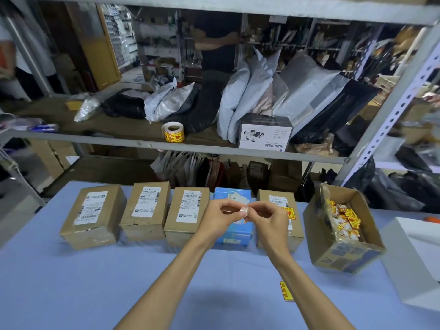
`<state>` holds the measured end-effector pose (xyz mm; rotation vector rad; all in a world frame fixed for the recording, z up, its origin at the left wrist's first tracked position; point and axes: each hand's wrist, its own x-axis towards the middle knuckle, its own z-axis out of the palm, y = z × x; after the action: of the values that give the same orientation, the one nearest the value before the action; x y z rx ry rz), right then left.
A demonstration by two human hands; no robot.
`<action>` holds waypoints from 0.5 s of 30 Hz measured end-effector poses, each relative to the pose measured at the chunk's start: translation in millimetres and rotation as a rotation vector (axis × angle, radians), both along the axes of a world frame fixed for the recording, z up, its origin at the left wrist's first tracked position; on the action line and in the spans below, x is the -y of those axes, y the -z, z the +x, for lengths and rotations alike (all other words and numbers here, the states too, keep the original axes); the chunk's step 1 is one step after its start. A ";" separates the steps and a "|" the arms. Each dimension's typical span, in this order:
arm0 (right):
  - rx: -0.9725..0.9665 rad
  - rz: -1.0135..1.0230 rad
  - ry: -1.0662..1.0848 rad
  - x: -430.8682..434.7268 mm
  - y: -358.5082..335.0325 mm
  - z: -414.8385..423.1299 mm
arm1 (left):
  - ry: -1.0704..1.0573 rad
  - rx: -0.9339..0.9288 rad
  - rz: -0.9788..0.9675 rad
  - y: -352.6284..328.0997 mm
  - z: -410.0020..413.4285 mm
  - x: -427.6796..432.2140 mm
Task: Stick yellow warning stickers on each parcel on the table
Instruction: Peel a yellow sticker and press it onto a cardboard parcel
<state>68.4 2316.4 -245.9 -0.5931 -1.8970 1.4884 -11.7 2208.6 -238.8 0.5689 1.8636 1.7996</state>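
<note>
Several parcels stand in a row on the blue table [71,282]: three brown boxes at the left [94,216] [146,210] [188,215], a blue box [235,232], and a brown box [294,231] at the right that bears a yellow warning sticker [290,212]. Above the blue box, my left hand [219,217] and my right hand [267,219] meet and pinch a small pale sticker [244,211] between their fingertips. A loose yellow sticker [287,290] lies on the table near my right forearm.
An open cardboard box [333,248] with several yellow stickers inside stands at the right, beside a white box [414,260]. A roll of yellow stickers [173,132] sits on the shelf above, among plastic mailer bags and a printed carton [264,134]. A person stands behind the shelf.
</note>
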 end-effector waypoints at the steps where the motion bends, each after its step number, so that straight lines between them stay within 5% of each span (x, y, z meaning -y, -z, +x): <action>1: -0.021 -0.010 0.017 -1.2 -0.1 1.0 | -0.005 -0.015 0.001 -0.1 0.6 -1.6; 15: 0.237 0.344 -0.198 -26.6 10.3 32.8 | -0.048 0.263 -0.045 26.9 15.2 -22.7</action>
<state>101.2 2343.0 -256.2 -0.4456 -2.3892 1.2048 3.5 2231.3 -265.7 0.2583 1.7448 1.7630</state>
